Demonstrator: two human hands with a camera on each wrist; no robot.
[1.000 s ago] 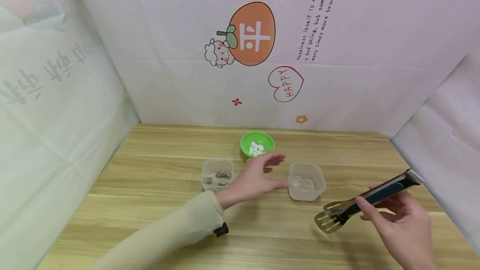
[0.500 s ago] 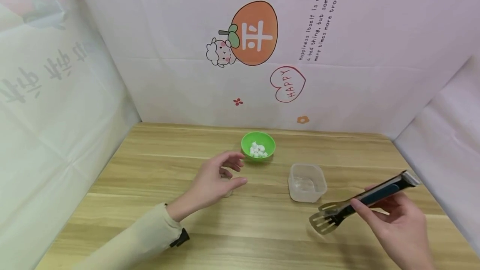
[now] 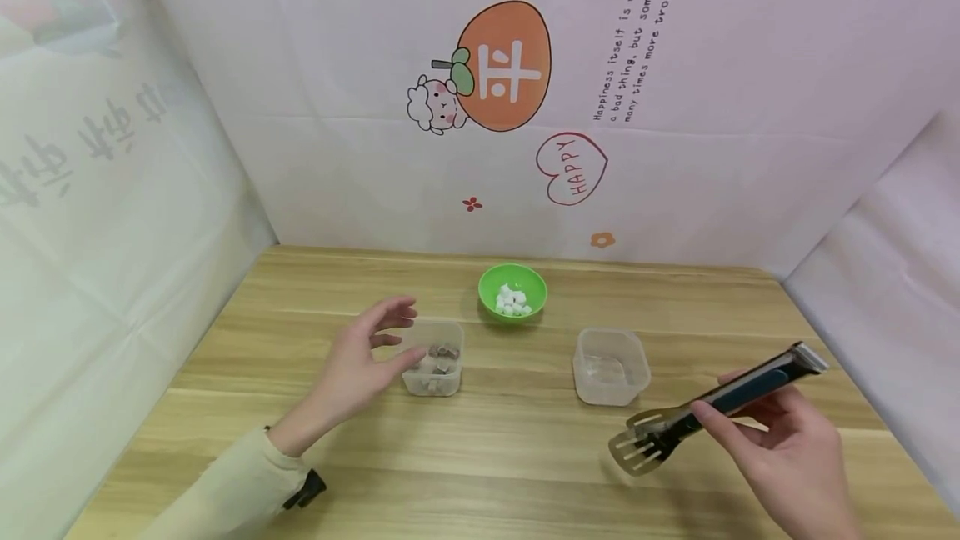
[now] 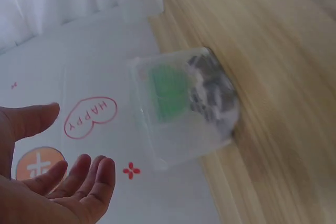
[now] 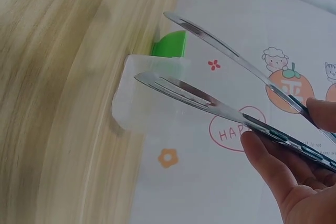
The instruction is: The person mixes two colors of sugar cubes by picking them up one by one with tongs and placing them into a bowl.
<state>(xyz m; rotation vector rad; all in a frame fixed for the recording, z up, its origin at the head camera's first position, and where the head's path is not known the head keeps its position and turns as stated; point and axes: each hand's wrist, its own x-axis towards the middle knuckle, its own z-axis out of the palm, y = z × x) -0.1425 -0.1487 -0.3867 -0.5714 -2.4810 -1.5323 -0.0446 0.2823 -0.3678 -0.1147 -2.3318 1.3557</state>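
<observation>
My left hand [image 3: 352, 369] hovers at the left side of a clear plastic container [image 3: 442, 329], fingers loosely bent and nothing in them. Small dark grey, metallic-looking pieces [image 4: 212, 93] lie in the bottom of that container. In my right hand [image 3: 798, 461] I grip a pair of kitchen tongs [image 3: 738, 394] by the dark handle, thumb on one arm and fingers on the other. Their slotted metal heads point left and down, spread apart with nothing between them in the right wrist view. A second clear container [image 3: 611, 394], with nothing visible inside, stands left of the tongs' heads.
Behind and between the two containers stands a green bowl [image 3: 491, 280] with several small white pieces [image 3: 512, 301] in it. White printed cloth [image 3: 360, 182] walls the wooden tabletop [image 3: 480, 457] at the back and both sides.
My left hand has moved left from beside the right container, past the bowl, to the left container. My right hand with the tongs has drifted slightly left.
</observation>
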